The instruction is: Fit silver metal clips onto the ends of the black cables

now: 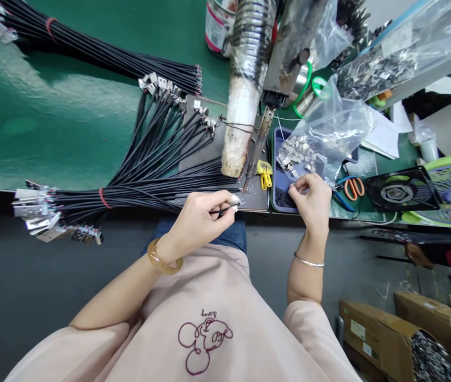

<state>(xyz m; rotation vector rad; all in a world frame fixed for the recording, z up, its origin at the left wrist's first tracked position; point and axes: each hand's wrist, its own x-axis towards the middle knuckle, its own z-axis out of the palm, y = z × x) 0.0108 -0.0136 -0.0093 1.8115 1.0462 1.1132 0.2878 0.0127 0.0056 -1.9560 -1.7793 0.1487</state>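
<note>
My left hand (pixel 204 215) pinches the end of a black cable (pixel 220 211) between thumb and fingers, at the front edge of the bench. The thin stripped tip of this cable points right, past my fingertips. My right hand (pixel 313 201) is at the blue-purple tray (pixel 275 159), its thumb and fingers pressed together above small black pieces (pixel 282 197). Whatever lies between those fingertips is too small to make out. Behind that hand, small metal connector shells (pixel 297 154) lie in the tray, partly under a clear plastic bag (pixel 340 124).
A soldering iron (pixel 263 124) and a fume hose (pixel 237 132) hang down between my hands. Tied black cable bundles (pixel 78 199) spread leftward. A yellow clip (pixel 264 175) lies beside the tray; orange-handled scissors (pixel 353 187) and a black fan (pixel 400 192) stand right.
</note>
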